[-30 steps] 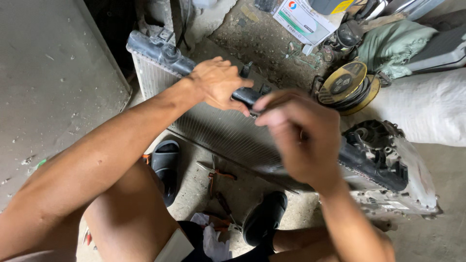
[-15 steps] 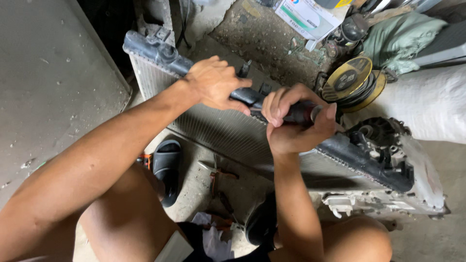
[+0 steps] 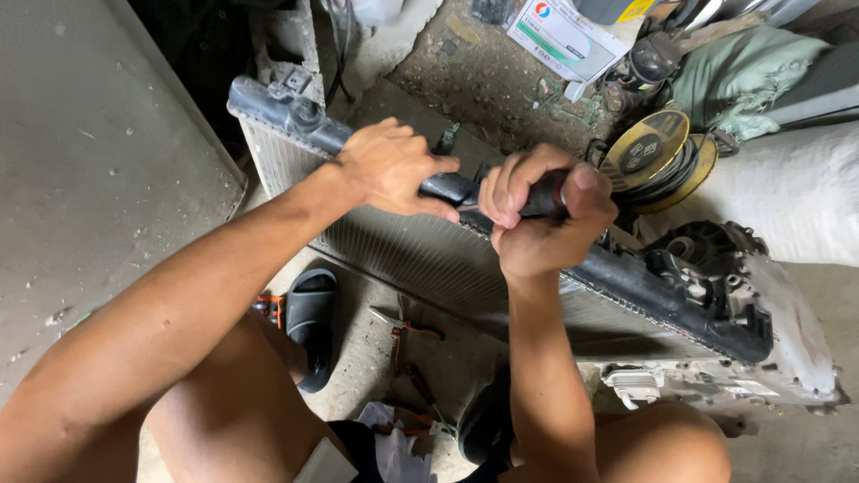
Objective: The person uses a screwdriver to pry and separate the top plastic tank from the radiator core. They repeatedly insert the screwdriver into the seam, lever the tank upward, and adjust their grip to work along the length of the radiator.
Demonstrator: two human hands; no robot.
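Note:
A car radiator point(image 3: 420, 259) with silver fins and a black plastic top tank point(image 3: 662, 291) stands on edge across the middle of the head view. My left hand point(image 3: 389, 168) grips the top tank near its middle. My right hand point(image 3: 537, 224) is closed around a black tool handle point(image 3: 548, 195) right beside the left hand, pressed down against the tank. The tool's tip is hidden between the two hands.
Pliers with orange grips point(image 3: 403, 333) lie on the concrete floor under the radiator, beside a black sandal point(image 3: 309, 322). A yellow wire spool point(image 3: 653, 156), a white box point(image 3: 564, 36), green cloth point(image 3: 743, 76) and a white sack point(image 3: 796, 192) crowd the upper right. A grey slab point(image 3: 89, 179) fills the left.
My right hand has turned from lying over the tank to a fist around the tool handle, closing in beside the left hand. The left hand has stayed on the tank.

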